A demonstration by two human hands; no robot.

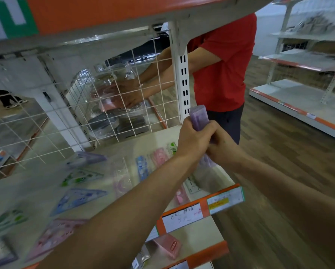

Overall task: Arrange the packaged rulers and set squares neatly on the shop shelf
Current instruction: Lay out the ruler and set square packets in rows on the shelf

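- Both hands are up at the right end of the shelf (149, 140), on one purple ruler pack (198, 115). The pack is held upright above the shelf, not set down.
- The left hand (194, 141) has its fingers curled tight round the pack's middle. The right hand (226, 150) is wrapped round the lower part, touching the left.
- The pack's lower end pokes out under the right hand. It's blurred, maybe several rulers in one wrap, can't be sure.
- Risk: the plastic sleeve looks slick and the grip is mid-length only. If one hand loosens, the pack could slide through and fall.
- Risk: the pack hangs near the shelf's front corner, above the price label (182, 217). Set down there, it could overhang and tip to the floor.
- Risk: the blue ruler pack (142, 167) and pink ruler pack (160, 157) lie loose just under the hands. Lowering the purple one carelessly would shove them askew.
- Risk: the left forearm passes close by the blue set square (79, 199). A low pull-back could drag it.
- A person in a red shirt (221, 65) is working behind the wire mesh (52, 125), well apart. A knock to the frame could jostle the stock, low odds.
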